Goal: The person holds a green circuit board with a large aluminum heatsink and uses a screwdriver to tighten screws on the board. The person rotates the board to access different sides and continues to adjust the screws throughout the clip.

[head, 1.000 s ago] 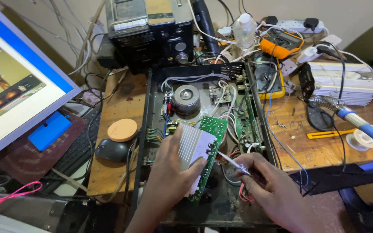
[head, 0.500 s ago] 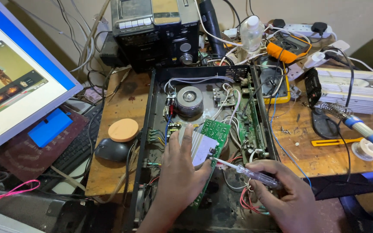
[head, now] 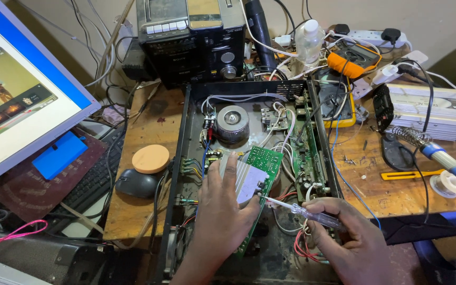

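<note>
Left hand (head: 222, 211) grips a green circuit board (head: 257, 174); right hand (head: 352, 240), at 3 o'clock, pinches a clear-handled screwdriver (head: 299, 208) touching the board.

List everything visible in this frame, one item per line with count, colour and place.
green circuit board with silver heat sink: one, green and silver, tilted over the open chassis, under the left hand.
clear-handled screwdriver: one, transparent, tip at the board's edge.
open black metal chassis: one, black, desk centre.
round silver transformer: one, inside chassis, rear.
black cassette radio: one, behind chassis.
round wooden disc: one, tan, left of chassis.
black computer mouse: one, below disc.
computer monitor: one, lit, far left.
blue-handled soldering iron: one, right.
left hand: on board.
right hand: grip on screwdriver.
</note>
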